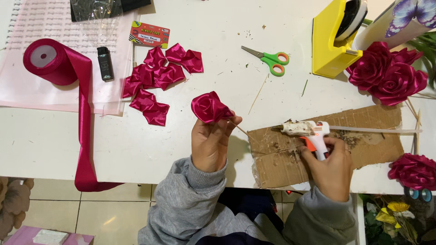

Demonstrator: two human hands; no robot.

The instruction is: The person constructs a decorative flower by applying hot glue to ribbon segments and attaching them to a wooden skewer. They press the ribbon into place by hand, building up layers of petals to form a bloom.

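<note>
My left hand point(211, 140) pinches a small crimson satin ribbon rose point(210, 107) mounted on a thin wooden stick, holding it up above the white table point(150, 149). My right hand point(330, 163) grips the handle of a white hot glue gun point(305, 130) with an orange trigger. The gun's nozzle points left, a short way right of the rose, over a stained piece of cardboard point(363, 149). A pile of folded crimson ribbon petals point(156, 81) lies up and left of the rose.
A crimson ribbon roll point(45, 61) trails a strip over the table's front edge. Green-handled scissors point(270, 59), a black lighter point(105, 63), a yellow tape dispenser point(334, 38), finished roses point(386, 72), another rose point(413, 170) and loose sticks lie around.
</note>
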